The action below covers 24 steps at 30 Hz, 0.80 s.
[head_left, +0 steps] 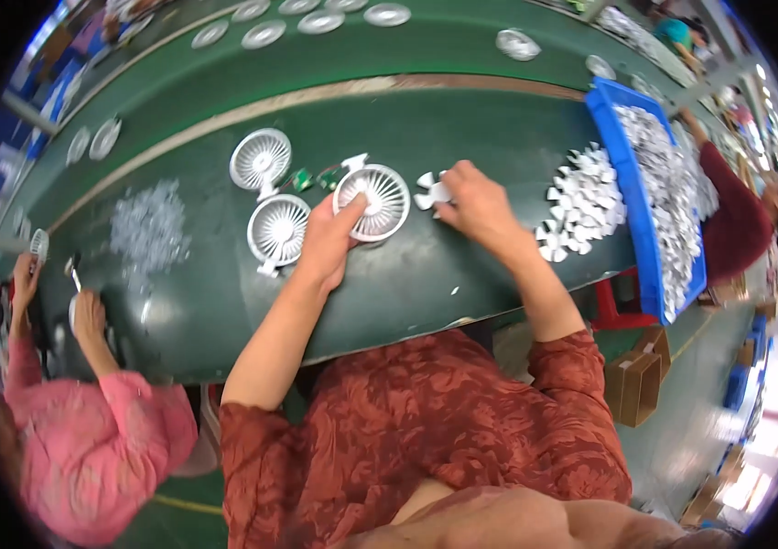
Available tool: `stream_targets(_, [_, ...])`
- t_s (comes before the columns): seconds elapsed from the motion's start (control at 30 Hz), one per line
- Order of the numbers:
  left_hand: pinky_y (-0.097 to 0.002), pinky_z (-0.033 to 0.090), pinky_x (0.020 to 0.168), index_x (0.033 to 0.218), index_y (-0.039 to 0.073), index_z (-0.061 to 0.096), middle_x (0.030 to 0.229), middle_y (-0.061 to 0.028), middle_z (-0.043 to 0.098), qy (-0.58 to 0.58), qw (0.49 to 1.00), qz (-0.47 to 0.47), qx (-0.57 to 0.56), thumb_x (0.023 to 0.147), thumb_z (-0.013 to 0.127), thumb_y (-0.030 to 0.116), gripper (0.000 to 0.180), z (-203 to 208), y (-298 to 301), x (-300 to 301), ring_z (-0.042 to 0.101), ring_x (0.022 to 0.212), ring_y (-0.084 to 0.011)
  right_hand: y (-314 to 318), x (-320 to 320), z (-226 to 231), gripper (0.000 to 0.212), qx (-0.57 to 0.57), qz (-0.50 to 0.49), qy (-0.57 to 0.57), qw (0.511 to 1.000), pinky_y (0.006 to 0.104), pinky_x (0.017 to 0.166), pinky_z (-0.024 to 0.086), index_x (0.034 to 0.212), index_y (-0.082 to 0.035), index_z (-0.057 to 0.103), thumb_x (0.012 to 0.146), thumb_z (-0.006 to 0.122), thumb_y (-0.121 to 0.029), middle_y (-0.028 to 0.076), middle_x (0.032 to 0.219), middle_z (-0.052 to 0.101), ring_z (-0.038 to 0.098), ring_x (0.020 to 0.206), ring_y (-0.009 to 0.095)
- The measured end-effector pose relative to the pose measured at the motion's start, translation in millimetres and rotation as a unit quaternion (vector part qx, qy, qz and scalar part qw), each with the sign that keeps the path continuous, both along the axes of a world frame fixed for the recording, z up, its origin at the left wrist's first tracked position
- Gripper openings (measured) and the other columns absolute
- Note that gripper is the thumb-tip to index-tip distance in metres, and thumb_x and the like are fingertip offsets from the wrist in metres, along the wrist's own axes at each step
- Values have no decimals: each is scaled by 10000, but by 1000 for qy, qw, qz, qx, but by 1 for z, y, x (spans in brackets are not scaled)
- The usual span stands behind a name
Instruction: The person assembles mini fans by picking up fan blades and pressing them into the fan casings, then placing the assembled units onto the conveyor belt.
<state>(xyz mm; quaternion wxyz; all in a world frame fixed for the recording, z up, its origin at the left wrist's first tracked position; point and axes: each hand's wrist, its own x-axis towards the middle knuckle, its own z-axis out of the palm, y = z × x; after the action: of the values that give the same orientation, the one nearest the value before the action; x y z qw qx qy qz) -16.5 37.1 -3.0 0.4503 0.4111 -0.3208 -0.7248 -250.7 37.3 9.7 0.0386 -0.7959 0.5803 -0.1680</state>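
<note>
Dark green across the smooth flat counter (pixel 398 293); white with radial slots on the round plastic fan housing (pixel 386 203); white on the small plastic propellers (pixel 583 197); bright blue on the rectangular plastic tray (pixel 638 210); rust-red with tonal floral print on the short-sleeved shirt (pixel 426 403).

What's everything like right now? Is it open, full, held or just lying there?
White fan housing: held in the left hand.
White fan blade: gripped by the right hand.
Two other housings: lying on the green table.
Other blades: heaped loosely.
Blue bin: open, filled with silvery pieces.
Clear pieces: loosely piled.
Cardboard box: open.
</note>
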Motion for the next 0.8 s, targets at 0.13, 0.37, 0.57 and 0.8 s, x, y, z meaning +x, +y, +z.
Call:
stream_targets(0.13, [-296, 560, 722, 1100, -6, 560, 979, -77, 649, 34, 999, 11, 3, 953, 549, 286, 327, 0, -4, 3, 650, 848, -143, 3, 2, -2, 353, 13, 0, -31, 999, 439, 648, 495, 1082, -97, 559, 768, 688, -194, 128, 879, 575, 604, 766, 346])
stream_targets(0.37, [-297, 569, 735, 1110, 7, 562, 983, -79, 647, 48, 999, 7, -10, 963, 508, 383, 408, -2, 0, 7, 653, 864, -141, 24, 53, 31, 312, -41, 27, -172, 984, 392, 587, 497, 1045, -96, 595, 766, 711, -174, 91, 858, 556, 605, 699, 287])
stream_targets(0.57, [-231, 472, 667, 1096, 7, 580, 942, -31, 628, -6, 997, 20, -80, 937, 583, 263, 301, -8, 5, -3, 565, 788, -66, 17, 86, 15, 235, -65, 79, -127, 987, 413, 570, 494, 932, -83, 570, 756, 700, -169, 94, 856, 538, 593, 728, 303])
stream_targets(0.8, [-250, 478, 705, 1019, -29, 574, 898, -68, 644, -74, 986, 77, -131, 896, 608, 152, 222, -13, 3, 1, 578, 795, -93, 15, 85, 15, 398, -134, 83, -187, 970, 361, 668, 514, 1095, -43, 600, 721, 734, -68, 132, 976, 589, 609, 815, 295])
